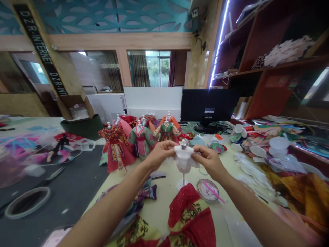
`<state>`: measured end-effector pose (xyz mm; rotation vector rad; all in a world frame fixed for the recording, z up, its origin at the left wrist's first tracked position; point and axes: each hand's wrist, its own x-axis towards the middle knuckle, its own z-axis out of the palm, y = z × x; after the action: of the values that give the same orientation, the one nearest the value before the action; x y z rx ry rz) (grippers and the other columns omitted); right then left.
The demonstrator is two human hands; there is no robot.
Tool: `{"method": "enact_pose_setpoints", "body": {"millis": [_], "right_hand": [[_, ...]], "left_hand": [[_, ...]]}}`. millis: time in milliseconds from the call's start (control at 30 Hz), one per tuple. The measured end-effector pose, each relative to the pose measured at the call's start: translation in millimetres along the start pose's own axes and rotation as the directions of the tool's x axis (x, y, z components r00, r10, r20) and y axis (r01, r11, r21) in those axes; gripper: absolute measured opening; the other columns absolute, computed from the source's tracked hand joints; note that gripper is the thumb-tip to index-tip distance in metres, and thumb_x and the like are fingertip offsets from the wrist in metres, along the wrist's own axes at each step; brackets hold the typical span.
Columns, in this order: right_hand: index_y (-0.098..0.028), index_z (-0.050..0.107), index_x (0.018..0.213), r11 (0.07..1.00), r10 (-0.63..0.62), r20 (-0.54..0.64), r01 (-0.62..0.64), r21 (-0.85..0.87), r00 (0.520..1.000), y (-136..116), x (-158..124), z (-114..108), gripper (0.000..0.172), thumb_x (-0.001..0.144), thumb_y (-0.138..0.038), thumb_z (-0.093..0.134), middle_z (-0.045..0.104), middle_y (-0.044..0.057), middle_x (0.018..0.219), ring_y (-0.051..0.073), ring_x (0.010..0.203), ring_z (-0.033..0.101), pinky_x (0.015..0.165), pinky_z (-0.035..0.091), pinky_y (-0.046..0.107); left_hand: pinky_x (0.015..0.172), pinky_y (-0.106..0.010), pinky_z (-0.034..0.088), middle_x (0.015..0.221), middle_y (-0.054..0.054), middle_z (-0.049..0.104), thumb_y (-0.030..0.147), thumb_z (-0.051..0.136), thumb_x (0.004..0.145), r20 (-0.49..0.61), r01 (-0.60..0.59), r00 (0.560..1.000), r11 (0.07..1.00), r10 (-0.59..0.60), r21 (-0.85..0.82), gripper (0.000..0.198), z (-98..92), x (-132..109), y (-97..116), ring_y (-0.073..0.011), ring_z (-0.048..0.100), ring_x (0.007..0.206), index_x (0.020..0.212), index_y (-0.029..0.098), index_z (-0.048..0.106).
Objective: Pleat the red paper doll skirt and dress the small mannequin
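Note:
A small white doll mannequin [183, 166] stands upright on a round-footed stand in front of me, with a silvery knob at its neck. Around its upper part runs a white cloth piece [184, 152]. My left hand [164, 153] pinches one end of this cloth at the mannequin's left side in view. At the opposite end, my right hand [209, 160] has its fingers closed on the cloth, partly hiding it. Below lies a red and gold patterned fabric garment [191, 219]. A round dish of white paste [207, 189] with a pink stick [214, 192] sits by my right forearm.
Several dressed doll mannequins [141, 137] stand behind my left hand. A black monitor [208, 106] is at the back. Scissors [51, 176] and a tape roll [28, 203] lie on the dark mat at left. Fabric scraps [303, 185] and white discs [279, 142] crowd the right.

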<state>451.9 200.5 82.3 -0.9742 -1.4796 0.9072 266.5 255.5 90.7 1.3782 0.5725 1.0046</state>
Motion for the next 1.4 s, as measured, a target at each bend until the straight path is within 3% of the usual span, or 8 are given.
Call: {"method": "enact_pose_setpoints", "body": {"millis": [400, 533, 633, 733, 833, 1033, 1200, 1400], "right_hand": [[-0.02, 0.062, 0.083, 0.936, -0.2, 0.125, 0.227, -0.268, 0.972, -4.7, -2.2, -4.5, 0.018, 0.082, -0.036, 0.053, 0.059, 0.002, 0.079, 0.014, 0.072, 0.052, 0.064, 0.041, 0.026], [-0.026, 0.058, 0.11, 0.909, -0.176, 0.198, 0.237, -0.342, 0.964, -18.2, -3.4, -8.3, 0.028, 0.084, -0.034, 0.052, 0.06, 0.002, 0.085, 0.015, 0.076, 0.055, 0.068, 0.043, 0.027], [-0.03, 0.049, 0.125, 0.891, -0.088, 0.352, 0.232, -0.39, 0.932, -35.9, -0.2, -12.2, 0.04, 0.085, -0.031, 0.05, 0.06, 0.0, 0.08, 0.014, 0.07, 0.054, 0.062, 0.044, 0.025], [-0.03, 0.059, 0.112, 0.875, -0.027, 0.488, 0.256, -0.411, 0.873, -52.5, 5.7, -15.3, 0.031, 0.083, -0.025, 0.049, 0.064, 0.0, 0.087, 0.015, 0.078, 0.057, 0.066, 0.046, 0.024], [-0.027, 0.067, 0.094, 0.846, 0.01, 0.549, 0.286, -0.451, 0.836, -62.6, 10.4, -16.8, 0.025, 0.081, -0.018, 0.047, 0.066, -0.001, 0.091, 0.015, 0.08, 0.058, 0.066, 0.046, 0.024], [-0.024, 0.066, 0.086, 0.803, -0.071, 0.473, 0.332, -0.495, 0.878, -61.0, 10.3, -14.3, 0.018, 0.08, -0.018, 0.05, 0.066, -0.001, 0.081, 0.011, 0.066, 0.055, 0.058, 0.042, 0.021], [-0.024, 0.067, 0.084, 0.799, -0.163, 0.457, 0.388, -0.459, 0.875, -55.3, 8.6, -13.1, 0.017, 0.082, -0.022, 0.05, 0.066, 0.0, 0.087, 0.011, 0.071, 0.057, 0.064, 0.043, 0.023], [-0.025, 0.068, 0.087, 0.844, -0.133, 0.464, 0.346, -0.411, 0.876, -53.0, 9.6, -16.8, 0.02, 0.084, -0.029, 0.049, 0.065, 0.001, 0.094, 0.013, 0.078, 0.058, 0.065, 0.044, 0.024]], "left_hand": [[0.056, -0.018, 0.036, 0.067, -0.001, 0.061, 0.022, 0.079, 0.051, 0.188, 0.166, 0.971, 0.981, -0.144, -0.104, 0.028, 3.7, 14.3, -7.3, -0.0073, 0.052, 0.056, 0.073, 0.011, 0.064], [0.057, -0.019, 0.039, 0.071, -0.002, 0.063, 0.02, 0.079, 0.052, 0.275, 0.187, 0.95, 0.974, -0.146, -0.126, 0.039, 4.8, 18.6, -6.9, -0.0081, 0.054, 0.058, 0.088, 0.014, 0.065], [0.061, -0.02, 0.042, 0.079, -0.004, 0.066, 0.016, 0.078, 0.055, 0.402, 0.197, 0.907, 0.972, -0.13, -0.131, 0.048, 7.7, 21.4, -5.9, -0.0098, 0.058, 0.064, 0.101, 0.015, 0.064], [0.073, -0.025, 0.044, 0.098, -0.009, 0.066, 0.016, 0.077, 0.057, 0.454, 0.2, 0.883, 0.969, -0.115, -0.144, 0.06, 11.9, 23.9, -5.2, -0.0157, 0.062, 0.082, 0.114, 0.018, 0.059], [0.076, -0.026, 0.044, 0.101, -0.01, 0.066, 0.017, 0.077, 0.059, 0.468, 0.208, 0.875, 0.968, -0.122, -0.138, 0.066, 14.7, 25.4, -6.3, -0.0166, 0.062, 0.086, 0.12, 0.02, 0.054], [0.07, -0.024, 0.042, 0.084, -0.004, 0.067, 0.021, 0.078, 0.056, 0.433, 0.18, 0.894, 0.977, -0.113, -0.117, 0.072, 16.1, 25.8, -13.4, -0.0139, 0.06, 0.074, 0.123, 0.021, 0.052], [0.069, -0.024, 0.041, 0.088, -0.007, 0.065, 0.027, 0.074, 0.062, 0.417, 0.174, 0.902, 0.977, -0.109, -0.122, 0.062, 18.2, 26.1, -17.9, -0.0145, 0.058, 0.075, 0.12, 0.019, 0.055], [0.067, -0.023, 0.041, 0.095, -0.009, 0.064, 0.026, 0.075, 0.061, 0.431, 0.213, 0.894, 0.961, -0.12, -0.174, 0.062, 22.3, 26.6, -21.7, -0.0135, 0.057, 0.074, 0.119, 0.018, 0.056]]}}
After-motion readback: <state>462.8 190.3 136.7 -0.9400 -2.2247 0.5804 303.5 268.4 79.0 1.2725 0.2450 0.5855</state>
